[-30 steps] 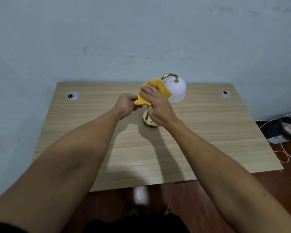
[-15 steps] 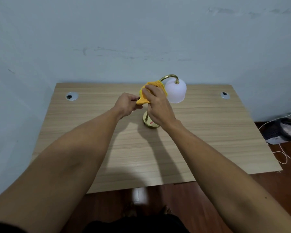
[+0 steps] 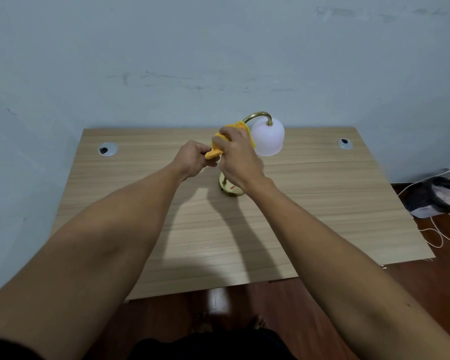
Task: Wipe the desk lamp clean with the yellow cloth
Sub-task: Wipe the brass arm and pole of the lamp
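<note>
Cloth point(image 3: 240, 127), yellow, is wrapped round the upright stem of the desk lamp point(image 3: 267, 137) mid-table point(image 3: 322, 203), gripped by right hand point(image 3: 240, 158); its loose corner is pinched by left hand point(image 3: 192, 159), presumably to keep it taut for wiping.

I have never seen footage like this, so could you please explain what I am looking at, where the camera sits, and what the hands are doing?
There is no machine here: a person wears a wide-angle camera on the head, looking forward and down, so you see their own two bare arms reaching out.

In front of them is a wooden desk against a pale wall. On it stands a desk lamp with a brass base, a curved brass neck and a white shade. The desk has a round cable hole near each far corner.

The right hand holds a yellow cloth bunched around the lamp's stem, below the curve of the neck. The left hand pinches the cloth's lower corner with its fingers.

On the floor to the right lie a dark bag and white cables.
</note>
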{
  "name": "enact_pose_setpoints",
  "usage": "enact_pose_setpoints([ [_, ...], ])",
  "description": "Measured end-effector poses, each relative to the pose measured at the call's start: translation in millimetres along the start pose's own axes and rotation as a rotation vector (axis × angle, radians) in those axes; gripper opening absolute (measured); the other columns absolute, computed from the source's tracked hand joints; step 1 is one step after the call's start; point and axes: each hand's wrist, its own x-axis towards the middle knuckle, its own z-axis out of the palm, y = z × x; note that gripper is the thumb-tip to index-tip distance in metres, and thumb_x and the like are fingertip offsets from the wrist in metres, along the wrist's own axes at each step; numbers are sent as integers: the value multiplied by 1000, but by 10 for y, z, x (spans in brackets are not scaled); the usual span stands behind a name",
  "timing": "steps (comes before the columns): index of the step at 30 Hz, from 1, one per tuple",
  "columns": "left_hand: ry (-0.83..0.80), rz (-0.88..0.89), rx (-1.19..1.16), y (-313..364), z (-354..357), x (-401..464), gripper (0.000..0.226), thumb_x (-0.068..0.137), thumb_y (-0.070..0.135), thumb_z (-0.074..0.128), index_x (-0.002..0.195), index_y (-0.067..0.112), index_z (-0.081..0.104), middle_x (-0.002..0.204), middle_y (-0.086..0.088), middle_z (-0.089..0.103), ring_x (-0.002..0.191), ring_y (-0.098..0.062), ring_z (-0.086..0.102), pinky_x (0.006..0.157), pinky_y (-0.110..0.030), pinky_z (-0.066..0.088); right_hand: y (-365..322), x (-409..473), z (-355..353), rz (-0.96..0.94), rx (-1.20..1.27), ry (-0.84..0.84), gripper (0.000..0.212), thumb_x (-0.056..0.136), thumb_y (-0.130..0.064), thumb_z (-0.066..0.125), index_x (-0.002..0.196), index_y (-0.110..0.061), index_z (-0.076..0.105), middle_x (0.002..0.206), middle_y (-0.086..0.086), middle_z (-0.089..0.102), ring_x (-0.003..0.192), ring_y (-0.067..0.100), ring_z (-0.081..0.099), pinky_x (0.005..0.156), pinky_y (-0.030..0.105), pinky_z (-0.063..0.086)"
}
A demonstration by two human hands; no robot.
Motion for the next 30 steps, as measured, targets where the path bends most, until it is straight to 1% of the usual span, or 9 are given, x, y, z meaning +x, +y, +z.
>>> enact_pose_setpoints([
  [5,-14,-12,-27,-28,-14,1,8,88,7,71,81,8,74,82,-14,71,90,-21,75,86,-36,54,102,-8,-103,-117,34,-14,33,80,2,50,106,-3,70,123,13,63,115,35,52,91,41,44],
  [7,-18,2,-88,-13,2,-9,7,89,5,71,84,8,74,80,-9,66,91,-22,73,84,-29,57,182,-23,-155,-114,77,17,34,80,9,50,104,-3,72,119,12,66,112,34,56,87,41,48],
  [9,-14,11,-122,0,14,-9,5,89,3,70,87,5,73,81,-9,66,86,-20,69,68,-11,53,230,-20,-181,-75,143,28,37,79,12,52,103,-4,75,117,11,68,111,31,60,89,41,51],
  [12,-3,-9,-128,-13,25,3,10,90,6,71,95,-1,74,86,-12,69,85,-20,69,60,-4,46,282,-53,-201,172,385,93,35,76,7,48,89,-9,77,103,6,73,94,9,63,85,30,54],
  [14,-4,-12,-129,-26,23,16,14,90,6,71,99,-3,74,88,-12,69,88,-20,69,64,-7,48,298,-122,-212,354,524,215,36,77,2,45,85,-15,76,96,0,73,83,-4,60,72,15,50],
  [18,-13,-18,-147,-40,8,36,10,88,7,73,97,2,76,87,-7,71,88,-18,71,64,-7,49,212,-202,-184,294,523,554,39,74,9,45,96,-7,73,102,2,71,103,16,63,94,28,50],
  [21,-36,-18,-133,-47,8,55,7,90,6,70,94,2,74,86,-10,68,90,-23,71,73,-18,51,83,-93,-112,179,484,411,44,74,14,45,107,-1,70,116,13,67,113,29,59,102,35,46],
  [25,-51,-25,-82,-74,-15,89,11,93,6,65,94,3,76,85,-12,69,94,-28,74,93,-46,54,38,-88,44,12,257,168,45,72,17,46,106,-1,68,121,14,61,106,33,53,93,38,44],
  [30,-52,-30,-64,-58,-22,74,14,90,5,68,99,-2,75,88,-13,70,94,-25,73,82,-30,50,100,-89,81,70,256,227,44,74,15,46,105,-5,72,113,12,64,101,27,51,89,30,42],
])
